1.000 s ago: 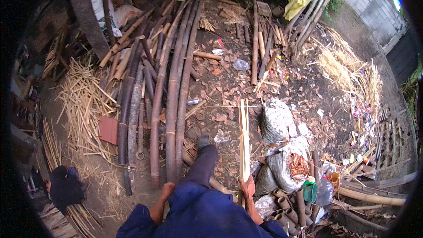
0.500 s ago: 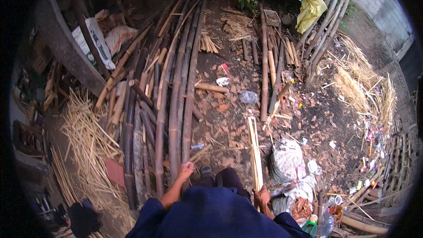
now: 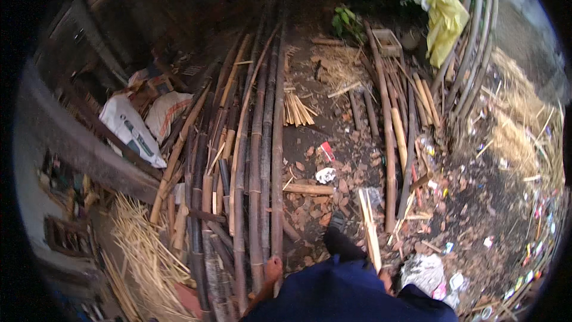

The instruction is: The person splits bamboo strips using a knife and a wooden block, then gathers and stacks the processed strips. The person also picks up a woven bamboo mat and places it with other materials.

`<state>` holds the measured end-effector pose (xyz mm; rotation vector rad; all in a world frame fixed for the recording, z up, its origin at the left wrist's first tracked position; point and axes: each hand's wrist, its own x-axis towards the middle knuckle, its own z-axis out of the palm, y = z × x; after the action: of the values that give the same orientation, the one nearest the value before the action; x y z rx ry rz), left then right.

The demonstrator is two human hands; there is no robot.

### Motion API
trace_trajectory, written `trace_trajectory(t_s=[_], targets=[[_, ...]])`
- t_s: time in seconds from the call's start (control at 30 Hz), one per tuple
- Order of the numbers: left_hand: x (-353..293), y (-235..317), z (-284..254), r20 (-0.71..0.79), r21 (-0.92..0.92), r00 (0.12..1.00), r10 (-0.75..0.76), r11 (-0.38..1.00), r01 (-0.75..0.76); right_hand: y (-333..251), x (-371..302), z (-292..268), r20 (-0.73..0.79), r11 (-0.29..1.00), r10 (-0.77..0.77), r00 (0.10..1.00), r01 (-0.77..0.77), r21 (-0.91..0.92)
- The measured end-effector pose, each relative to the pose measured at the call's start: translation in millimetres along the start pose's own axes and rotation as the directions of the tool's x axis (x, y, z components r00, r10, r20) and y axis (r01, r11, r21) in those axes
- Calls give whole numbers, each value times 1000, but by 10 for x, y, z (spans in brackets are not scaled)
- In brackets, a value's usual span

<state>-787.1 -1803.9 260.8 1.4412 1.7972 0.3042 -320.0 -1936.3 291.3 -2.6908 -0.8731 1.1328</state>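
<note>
One bamboo strip — right-hand fingers' grip

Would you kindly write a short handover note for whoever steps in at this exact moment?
Left hand: open, fingers resting on the long bamboo poles lying side by side on the ground.
Right hand: mostly hidden behind the blue garment; closed on the lower end of a pale split bamboo strip, which points forward over the ground.
Done: strip in hand.
Left: no pole is gripped or lifted yet.
</note>
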Motion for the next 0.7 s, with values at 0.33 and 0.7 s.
trace_trajectory(t_s=[0.33, 0.7], targets=[[980, 1012, -185, 228, -48, 922, -312, 943, 331, -2645, 1693, -1781, -170, 982, -162, 972, 176, 71], [4078, 1952, -627, 234, -87, 928, -290, 944, 317, -4495, 2864, -1890, 25, 996, 91, 996, -91, -14]])
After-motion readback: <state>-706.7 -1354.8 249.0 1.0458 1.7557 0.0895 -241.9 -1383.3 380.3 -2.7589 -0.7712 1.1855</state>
